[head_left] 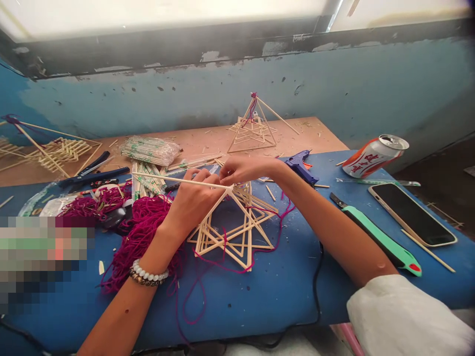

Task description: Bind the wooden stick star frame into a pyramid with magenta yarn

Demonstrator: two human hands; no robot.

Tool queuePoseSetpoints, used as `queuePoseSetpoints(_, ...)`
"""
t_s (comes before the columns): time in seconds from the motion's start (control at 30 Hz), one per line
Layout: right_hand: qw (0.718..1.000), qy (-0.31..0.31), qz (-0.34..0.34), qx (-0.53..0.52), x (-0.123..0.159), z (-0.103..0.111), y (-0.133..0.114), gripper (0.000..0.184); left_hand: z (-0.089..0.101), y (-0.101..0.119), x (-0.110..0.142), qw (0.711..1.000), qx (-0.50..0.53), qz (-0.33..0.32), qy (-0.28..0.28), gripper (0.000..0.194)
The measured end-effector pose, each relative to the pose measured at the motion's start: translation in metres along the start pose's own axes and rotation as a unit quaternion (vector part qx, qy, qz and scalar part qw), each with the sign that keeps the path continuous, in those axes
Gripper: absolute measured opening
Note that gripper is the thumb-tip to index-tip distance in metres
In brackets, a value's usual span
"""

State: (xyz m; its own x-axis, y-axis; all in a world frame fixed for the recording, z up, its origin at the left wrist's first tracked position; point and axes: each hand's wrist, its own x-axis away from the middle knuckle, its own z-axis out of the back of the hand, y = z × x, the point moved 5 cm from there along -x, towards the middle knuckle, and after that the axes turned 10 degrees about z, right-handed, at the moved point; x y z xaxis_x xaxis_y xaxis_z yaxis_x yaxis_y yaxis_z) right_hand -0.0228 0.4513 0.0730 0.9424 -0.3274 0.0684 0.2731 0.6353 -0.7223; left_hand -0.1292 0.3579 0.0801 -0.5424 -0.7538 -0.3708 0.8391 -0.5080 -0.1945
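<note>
My left hand (193, 198), with a beaded bracelet (148, 273) on its wrist, is closed around a long thin wooden stick (174, 180). The stick's end meets the top of a star-shaped stick frame (233, 230) lying on the blue table. My right hand (243, 170) pinches at that joint, its fingers close to my left hand. Magenta yarn (143, 237) lies in a heap under my left wrist, and loose strands (222, 259) trail through the frame. The joint itself is partly hidden by my fingers.
A stick pyramid (256, 126) stands on the wooden board at the back. Another stick frame (61, 153) sits far left. Nearby lie bagged chopsticks (150, 151), a blue glue gun (300, 167), a soda can (374, 155), a smartphone (411, 215) and a green utility knife (382, 242).
</note>
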Motion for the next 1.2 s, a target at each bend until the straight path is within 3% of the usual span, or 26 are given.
queuePoseSetpoints(0.5, 0.998, -0.011, -0.018, 0.067, 0.011, 0.003, -0.007, 0.043, -0.001, -0.013, 0.011, 0.986, 0.158, 0.043, 0.043, 0.019)
queuePoseSetpoints(0.7, 0.999, 0.023, -0.029, 0.036, 0.005, 0.002, 0.004, 0.032, -0.004, -0.014, 0.012, 0.967, 0.248, 0.056, -0.004, 0.021)
queuePoseSetpoints(1.0, 0.986, 0.081, -0.005, 0.149, -0.002, -0.002, 0.008, 0.023, -0.007, -0.012, 0.012, 0.952, 0.292, 0.065, -0.066, 0.024)
queuePoseSetpoints(1.2, 0.980, 0.075, -0.026, 0.180, 0.000, -0.003, 0.001, 0.023, -0.008, -0.013, 0.011, 0.949, 0.303, 0.032, -0.080, 0.022)
